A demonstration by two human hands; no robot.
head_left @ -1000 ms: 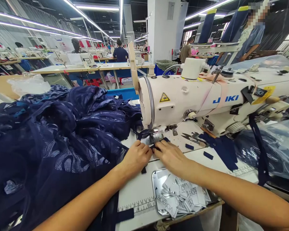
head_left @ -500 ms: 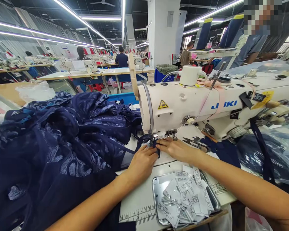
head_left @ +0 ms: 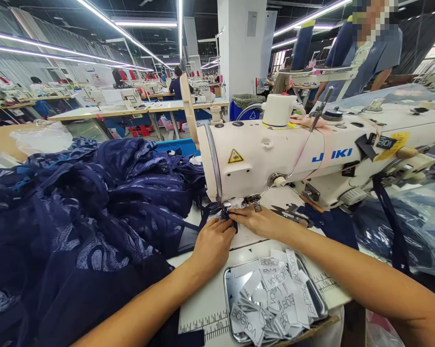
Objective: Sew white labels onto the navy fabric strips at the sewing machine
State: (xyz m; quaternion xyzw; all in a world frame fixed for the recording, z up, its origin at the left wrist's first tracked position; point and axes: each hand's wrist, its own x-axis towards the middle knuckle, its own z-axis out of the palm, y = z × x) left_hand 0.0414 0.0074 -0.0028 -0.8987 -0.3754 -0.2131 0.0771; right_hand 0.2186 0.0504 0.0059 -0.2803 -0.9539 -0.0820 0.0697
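A cream Juki sewing machine [head_left: 275,154] stands across the table. Under its needle lies a small navy fabric piece [head_left: 229,218]. My left hand [head_left: 213,243] rests on the table with its fingertips pressed on that piece from the near side. My right hand [head_left: 259,220] lies flat just right of the needle, fingertips pinching the same piece against the bed. A big heap of navy lace fabric [head_left: 80,207] fills the left of the table and runs up to the needle.
A metal tray [head_left: 229,284] of white printed labels sits at the front edge. Thread snips [head_left: 292,212] and navy scraps [head_left: 333,224] lie under the machine arm. Clear plastic bags [head_left: 416,226] lie at right. A person [head_left: 369,53] stands behind the machine; others work at far tables.
Both hands have slid forward from the table's middle up to the needle with the navy piece. The view has shifted slightly right and down.
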